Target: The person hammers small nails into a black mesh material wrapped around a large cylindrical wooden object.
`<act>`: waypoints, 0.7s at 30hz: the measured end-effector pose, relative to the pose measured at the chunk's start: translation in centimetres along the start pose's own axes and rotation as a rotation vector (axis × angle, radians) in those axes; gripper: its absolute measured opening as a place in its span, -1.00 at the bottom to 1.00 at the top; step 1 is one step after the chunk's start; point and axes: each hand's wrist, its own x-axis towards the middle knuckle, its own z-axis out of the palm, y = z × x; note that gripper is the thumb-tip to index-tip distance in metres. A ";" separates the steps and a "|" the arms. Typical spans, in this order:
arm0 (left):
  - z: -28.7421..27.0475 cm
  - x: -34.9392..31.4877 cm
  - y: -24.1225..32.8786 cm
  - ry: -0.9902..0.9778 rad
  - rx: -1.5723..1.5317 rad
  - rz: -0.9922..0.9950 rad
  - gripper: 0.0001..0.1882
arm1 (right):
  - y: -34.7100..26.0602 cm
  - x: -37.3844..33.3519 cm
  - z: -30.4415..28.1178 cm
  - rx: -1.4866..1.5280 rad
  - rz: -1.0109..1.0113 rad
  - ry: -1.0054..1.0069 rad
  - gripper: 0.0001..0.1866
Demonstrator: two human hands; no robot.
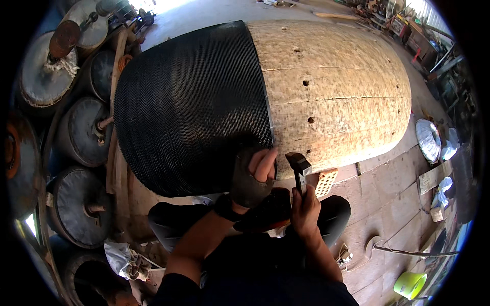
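Observation:
A large barrel-shaped roller (337, 97) lies across in front of me, its right part bare, pale and wood-like with dark holes. Black ridged toothed covering (194, 102) wraps its left part and ends in a straight edge near the middle. At the lower end of that edge is my left hand (253, 176), in a dark fingerless glove. Its fingers are curled together; whatever they pinch is too small or hidden to make out. My right hand (305, 206) grips the handle of a hammer (300, 164), whose head is raised beside the left fingers, in front of the pale surface.
Several drums with shafts (84, 131) are stacked along the left side behind wooden beams (118, 168). A perforated brick (326, 182) sits by the roller's lower right. Farther right are a white wrapped coil (427, 140), a board (435, 177) and a yellow-green bucket (410, 284).

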 end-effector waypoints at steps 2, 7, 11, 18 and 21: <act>1.1 -1.2 0.1 -0.024 -0.020 -0.067 -0.43 | 0.0 -0.4 -0.4 -0.005 0.005 -0.012 -0.84; 1.8 -0.9 0.4 -0.020 0.116 -0.056 -0.25 | 1.1 -0.6 -0.5 0.057 0.042 -0.047 -0.76; 1.7 -0.4 0.9 -0.047 0.116 -0.120 -0.23 | 1.5 -0.7 -0.1 0.056 0.027 -0.041 -0.76; 3.2 0.6 1.9 0.009 0.143 -0.216 -0.21 | -0.1 0.1 -0.4 0.045 -0.031 -0.060 -0.85; 3.3 0.7 1.9 0.035 0.169 -0.205 -0.19 | -0.2 0.1 -0.5 -0.002 0.055 -0.135 -0.83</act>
